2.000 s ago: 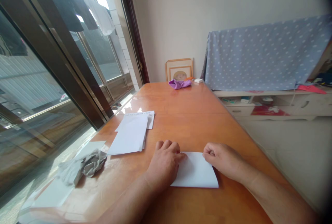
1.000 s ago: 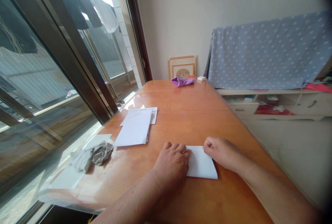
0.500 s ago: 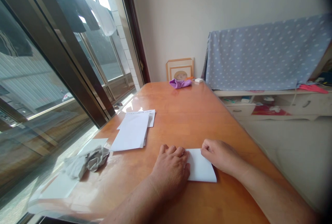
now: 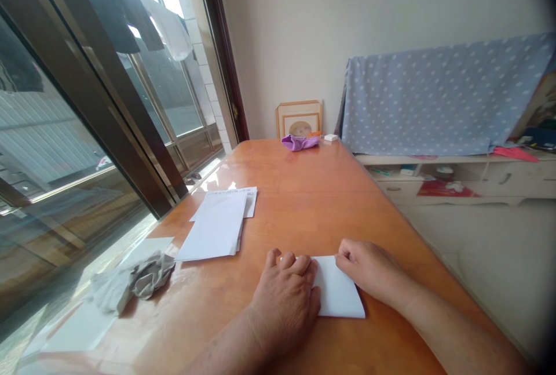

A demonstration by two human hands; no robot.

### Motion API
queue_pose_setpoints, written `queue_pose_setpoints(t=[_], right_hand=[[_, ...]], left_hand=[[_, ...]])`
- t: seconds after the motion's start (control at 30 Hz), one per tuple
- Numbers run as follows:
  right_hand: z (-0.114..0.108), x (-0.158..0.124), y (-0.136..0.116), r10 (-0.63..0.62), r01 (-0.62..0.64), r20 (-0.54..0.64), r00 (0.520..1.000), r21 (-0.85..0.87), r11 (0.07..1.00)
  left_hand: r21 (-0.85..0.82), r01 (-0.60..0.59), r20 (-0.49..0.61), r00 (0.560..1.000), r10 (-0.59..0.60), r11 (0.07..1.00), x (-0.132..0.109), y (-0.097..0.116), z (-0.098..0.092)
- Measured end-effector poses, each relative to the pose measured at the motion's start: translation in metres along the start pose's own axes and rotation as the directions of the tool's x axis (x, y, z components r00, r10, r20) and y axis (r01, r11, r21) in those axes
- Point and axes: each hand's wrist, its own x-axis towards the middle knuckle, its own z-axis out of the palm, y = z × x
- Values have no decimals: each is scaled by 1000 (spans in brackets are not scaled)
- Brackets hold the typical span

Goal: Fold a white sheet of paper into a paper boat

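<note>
A folded white sheet of paper (image 4: 337,294) lies on the wooden table (image 4: 299,181) in front of me, its fold curving up slightly at the right. My left hand (image 4: 286,294) rests palm down over the left part of the sheet, fingers bent and a little apart. At the far right corner of the sheet, my right hand (image 4: 362,262) is closed, with thumb and forefinger pinched at the paper's edge. The sheet's left side is hidden under my left hand.
Left of my hands lies a stack of white papers (image 4: 212,227). Nearer the window is a crumpled grey cloth (image 4: 150,275). A purple cloth (image 4: 299,142) and a small white box (image 4: 330,138) sit at the far end. A dotted blue cover (image 4: 434,97) hangs over a low cabinet.
The whole view has shifted slightly, so things on the table appear a little lower and further left. Both hands keep nearly the same places on the paper.
</note>
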Motion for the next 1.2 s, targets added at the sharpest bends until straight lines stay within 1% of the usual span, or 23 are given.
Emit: queue_pose_setpoints(t=[0.17,0.37,0.5,0.63,0.8,0.9,1.0,1.07,1.13,1.2], right_hand=[[2,2,1,19,-20,-15,1000,-47,999],[1,2,3,12,-13,-25,1000,-37,999],[3,1,6,12,-13,-41,999,-26,1000],[8,3,11,-8,9,-71,997,12,1000],[14,5,19,-38,47,-115,993,77,996],[13,5,22,-59,75,-137,989,113,991],[7,2,22,-93,116,-165,982,132,984],[-1,-2,18,-137,161,-178,974,130,978],[-12,-10,11,-191,214,-175,966,123,969],[-22,-21,1,-247,264,-148,958,109,958]], left_hand=[[-11,3,12,1000,-3,1000,0,-1,2],[-21,-2,8,1000,3,1000,0,0,2],[9,5,6,1000,-5,1000,0,1,1],[42,-4,16,1000,4,999,2,2,2],[66,-4,5,1000,3,998,3,2,3],[67,-4,-9,1000,5,998,2,3,2],[86,9,-15,1000,-8,996,1,5,1],[102,12,-5,1000,-12,995,0,5,1],[112,9,6,1000,-10,994,0,6,1],[112,6,7,1000,-7,994,0,5,2]])
